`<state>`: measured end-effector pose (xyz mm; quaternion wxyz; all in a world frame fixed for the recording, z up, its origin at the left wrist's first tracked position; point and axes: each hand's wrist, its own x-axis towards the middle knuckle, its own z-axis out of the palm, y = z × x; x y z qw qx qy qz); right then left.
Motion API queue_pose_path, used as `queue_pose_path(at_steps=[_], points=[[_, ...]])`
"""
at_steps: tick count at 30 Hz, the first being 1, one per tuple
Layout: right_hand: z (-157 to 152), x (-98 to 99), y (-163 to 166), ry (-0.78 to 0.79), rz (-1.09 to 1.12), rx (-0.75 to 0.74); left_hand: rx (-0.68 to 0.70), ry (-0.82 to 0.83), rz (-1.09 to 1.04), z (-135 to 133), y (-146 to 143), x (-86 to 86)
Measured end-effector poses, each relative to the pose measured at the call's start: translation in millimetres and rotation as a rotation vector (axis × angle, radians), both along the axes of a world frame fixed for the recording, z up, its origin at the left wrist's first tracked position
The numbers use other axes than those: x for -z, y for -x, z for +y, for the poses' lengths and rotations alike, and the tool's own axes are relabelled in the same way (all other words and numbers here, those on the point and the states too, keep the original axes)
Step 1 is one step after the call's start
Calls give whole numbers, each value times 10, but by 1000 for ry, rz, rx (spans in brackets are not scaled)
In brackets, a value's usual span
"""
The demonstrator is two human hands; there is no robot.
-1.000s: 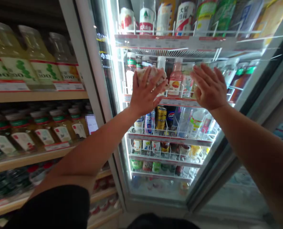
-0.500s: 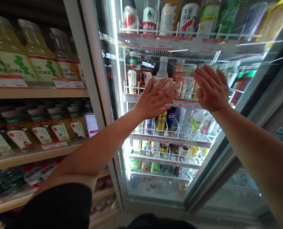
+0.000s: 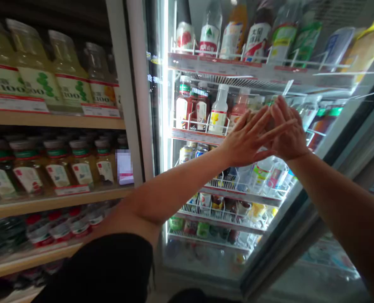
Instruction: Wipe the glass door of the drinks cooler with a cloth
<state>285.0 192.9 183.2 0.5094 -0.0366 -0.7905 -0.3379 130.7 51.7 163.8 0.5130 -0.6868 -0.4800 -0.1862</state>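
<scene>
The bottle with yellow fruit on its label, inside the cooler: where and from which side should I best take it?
Probably by the narrow neck, under the white cap, from the front: the bottle stands upright, slimmer there, with a dark bottle and a pink bottle close on either side. Reflections suggest closed glass in front; open it first.

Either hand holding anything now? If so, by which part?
Can't tell: the left hand, fingers spread, overlaps the right hand in view; no held item shows clearly, but both palms are hidden.
</scene>
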Motion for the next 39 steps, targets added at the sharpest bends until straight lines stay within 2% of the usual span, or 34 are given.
queue_pose_path(at_steps=[3,6,9,12,15,19,21,23,25,27,30,32,34,36,39], points=[[-37,13,-1,13,5,23,3,11,29,-100,92,-5],[-80,24,-7,-42,68,24,-20,-17,10,-279,502,-24],[-62,12,-7,-73,225,8,-50,-147,-149,-425,987,-71],[-20,-23,5,-87,370,-52,-49,-218,-254,-490,1258,-110],[-52,-28,7,-33,325,-82,-75,-213,-292,-494,1271,-106],[-158,4,-36,-51,123,-15,-113,-225,-337,-479,1191,-82],[-174,-61,-63,-76,-14,-5,-97,-238,-347,-473,1189,-76],[-166,-215,-66,-95,-107,-23,-90,-237,-350,-468,1205,-76],[-166,-399,-24,-74,-71,-38,-90,-228,-357,-465,1224,-77],[-205,-507,75,2,58,-33,-69,-222,-363,-466,1236,-76],[-348,-420,290,74,173,-23,-22,-232,-359,-472,1246,-72],[-459,-297,415,44,20,-18,-34,-232,-347,-474,1249,-70],[-529,-253,482,17,-124,-11,-71,-228,-338,-473,1252,-71],[-538,-315,491,45,-91,3,-101,-224,-338,-467,1258,-76],[-498,-424,467,119,116,27,-113,-230,-338,-449,1273,-81]])
